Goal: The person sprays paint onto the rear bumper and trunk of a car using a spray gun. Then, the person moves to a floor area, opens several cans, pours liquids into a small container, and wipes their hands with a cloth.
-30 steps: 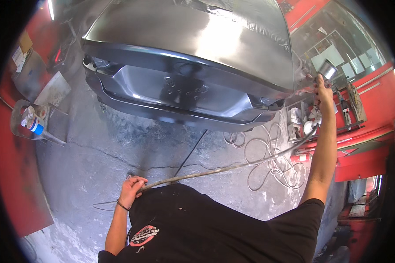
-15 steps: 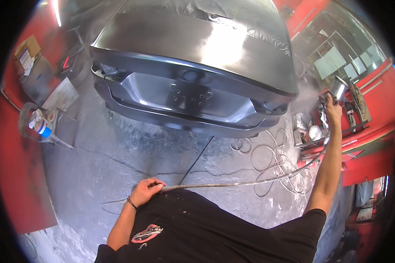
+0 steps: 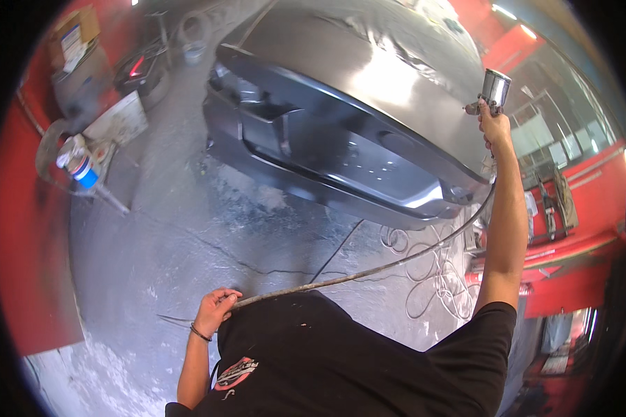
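I seem to be spraying the car (image 3: 341, 118), right hand (image 3: 494, 128) gripping the spray gun (image 3: 495, 89), left hand (image 3: 214, 311) holding the hose (image 3: 362, 273), which another pass probably needs held clear.

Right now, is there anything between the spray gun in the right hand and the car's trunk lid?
Nothing visible. The right hand holds the spray gun near the right side of the trunk lid; the hose runs lower, slanting down to the left hand, outside that gap.
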`<state>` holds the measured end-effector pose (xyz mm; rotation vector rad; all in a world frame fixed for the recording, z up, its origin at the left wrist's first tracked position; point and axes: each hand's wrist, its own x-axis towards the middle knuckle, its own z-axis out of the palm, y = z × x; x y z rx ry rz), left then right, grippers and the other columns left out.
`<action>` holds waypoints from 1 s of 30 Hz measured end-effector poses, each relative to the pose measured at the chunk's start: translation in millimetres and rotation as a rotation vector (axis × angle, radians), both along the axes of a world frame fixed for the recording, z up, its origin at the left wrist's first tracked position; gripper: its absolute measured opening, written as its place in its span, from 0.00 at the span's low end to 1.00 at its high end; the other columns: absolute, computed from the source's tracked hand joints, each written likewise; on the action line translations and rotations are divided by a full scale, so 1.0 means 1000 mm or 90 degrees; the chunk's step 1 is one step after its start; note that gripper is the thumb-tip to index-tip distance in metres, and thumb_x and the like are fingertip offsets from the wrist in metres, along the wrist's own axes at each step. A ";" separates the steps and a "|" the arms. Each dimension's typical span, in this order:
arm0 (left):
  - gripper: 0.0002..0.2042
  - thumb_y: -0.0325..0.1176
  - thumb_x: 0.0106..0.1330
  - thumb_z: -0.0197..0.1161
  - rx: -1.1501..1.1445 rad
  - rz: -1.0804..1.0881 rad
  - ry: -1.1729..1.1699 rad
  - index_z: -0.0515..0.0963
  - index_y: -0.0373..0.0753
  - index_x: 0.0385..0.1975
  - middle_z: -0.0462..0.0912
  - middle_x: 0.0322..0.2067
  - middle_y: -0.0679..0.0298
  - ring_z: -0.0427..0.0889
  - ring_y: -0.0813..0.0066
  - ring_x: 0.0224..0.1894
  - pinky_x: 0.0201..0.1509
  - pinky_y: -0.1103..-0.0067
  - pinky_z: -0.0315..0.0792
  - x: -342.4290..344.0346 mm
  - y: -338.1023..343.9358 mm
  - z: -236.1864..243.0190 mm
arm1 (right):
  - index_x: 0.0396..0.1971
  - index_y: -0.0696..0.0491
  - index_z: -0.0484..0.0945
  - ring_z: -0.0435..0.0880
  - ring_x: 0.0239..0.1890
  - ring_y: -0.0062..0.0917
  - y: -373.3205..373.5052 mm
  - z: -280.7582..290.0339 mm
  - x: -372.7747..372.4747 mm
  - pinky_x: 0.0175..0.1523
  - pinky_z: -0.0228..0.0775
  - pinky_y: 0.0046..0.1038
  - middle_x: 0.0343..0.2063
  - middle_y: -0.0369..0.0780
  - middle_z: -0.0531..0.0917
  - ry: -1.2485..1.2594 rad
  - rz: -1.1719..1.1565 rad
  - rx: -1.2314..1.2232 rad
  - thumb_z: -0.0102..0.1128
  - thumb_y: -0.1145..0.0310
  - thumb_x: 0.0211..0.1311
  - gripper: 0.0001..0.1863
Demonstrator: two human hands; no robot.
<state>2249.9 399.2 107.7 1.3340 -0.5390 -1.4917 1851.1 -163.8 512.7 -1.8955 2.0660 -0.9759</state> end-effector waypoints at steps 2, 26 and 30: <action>0.11 0.37 0.78 0.64 -0.004 0.042 0.004 0.85 0.35 0.46 0.76 0.28 0.74 0.67 0.91 0.25 0.26 0.87 0.61 0.021 0.027 0.001 | 0.27 0.51 0.79 0.66 0.11 0.17 -0.001 0.006 0.064 0.15 0.52 0.28 0.18 0.31 0.75 0.010 0.026 0.004 0.64 0.33 0.68 0.32; 0.14 0.40 0.79 0.62 0.000 0.262 -0.022 0.84 0.33 0.44 0.78 0.28 0.70 0.68 0.89 0.23 0.23 0.85 0.60 0.056 0.097 -0.032 | 0.35 0.54 0.84 0.66 0.12 0.16 0.062 0.017 0.300 0.18 0.59 0.27 0.18 0.33 0.77 0.034 0.367 0.003 0.62 0.35 0.69 0.31; 0.13 0.38 0.80 0.61 -0.017 0.181 -0.034 0.84 0.34 0.43 0.78 0.27 0.70 0.68 0.89 0.22 0.23 0.85 0.60 0.030 0.060 -0.034 | 0.32 0.58 0.85 0.73 0.16 0.20 0.057 0.009 0.183 0.18 0.60 0.30 0.20 0.36 0.80 0.027 0.196 0.039 0.65 0.33 0.65 0.36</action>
